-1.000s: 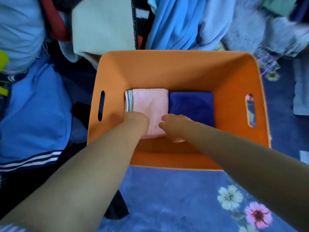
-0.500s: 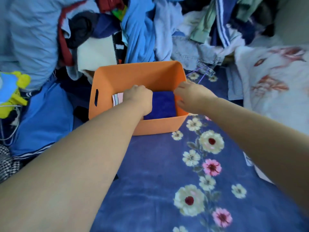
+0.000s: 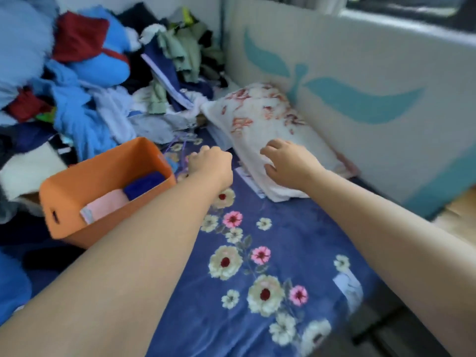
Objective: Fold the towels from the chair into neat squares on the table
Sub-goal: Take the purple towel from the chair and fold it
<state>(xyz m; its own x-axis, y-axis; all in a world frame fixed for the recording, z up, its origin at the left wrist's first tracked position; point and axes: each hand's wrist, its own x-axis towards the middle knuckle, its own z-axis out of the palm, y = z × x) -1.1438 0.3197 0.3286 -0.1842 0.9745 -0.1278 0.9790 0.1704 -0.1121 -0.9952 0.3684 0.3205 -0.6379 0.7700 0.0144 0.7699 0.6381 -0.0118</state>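
An orange bin (image 3: 77, 176) sits at the left on a blue flowered blanket (image 3: 257, 266). Inside it lie a folded pink towel (image 3: 108, 204) with a striped edge and a folded dark blue towel (image 3: 144, 182), side by side. My left hand (image 3: 211, 162) hovers just right of the bin, fingers curled, holding nothing. My right hand (image 3: 288, 161) rests with spread fingers on a white pillow with red flowers (image 3: 260, 119), to the right of the bin.
A large heap of mixed clothes (image 3: 98, 73) fills the back left behind the bin. A white panel with a teal leaf design (image 3: 360, 99) runs along the right side. Some paper (image 3: 249, 179) lies under the pillow's near edge.
Both hands have left the bin and moved right; the right hand now lies on the pillow. The view has swung right and up, with the bin now at the left.
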